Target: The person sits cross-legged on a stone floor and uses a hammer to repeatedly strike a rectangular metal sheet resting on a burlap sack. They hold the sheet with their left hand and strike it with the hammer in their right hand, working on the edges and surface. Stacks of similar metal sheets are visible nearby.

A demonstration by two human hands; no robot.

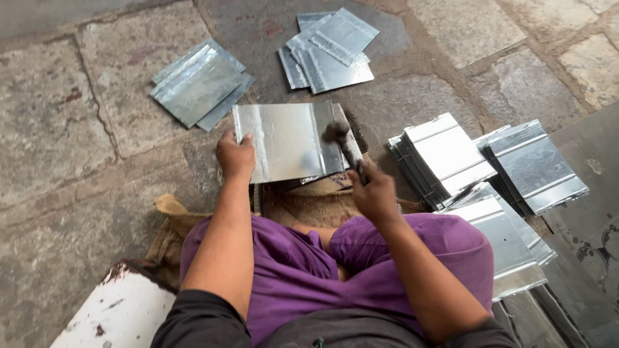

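Note:
A shiny rectangular metal sheet (pixel 284 140) with folded edges lies on the stone floor in front of my crossed legs in purple trousers. My left hand (pixel 235 156) presses down on its left edge, thumb on top. My right hand (pixel 372 193) grips the handle of a hammer (pixel 343 140). The hammer's head is blurred and sits over the sheet's right edge.
Piles of similar metal sheets lie around: one at the far left (pixel 196 84), one at the far centre (pixel 329 48), stacks at my right (pixel 445 158) (pixel 535 167). Burlap sacking (pixel 171 229) lies under me. A white cylinder (pixel 116 312) rests at the lower left.

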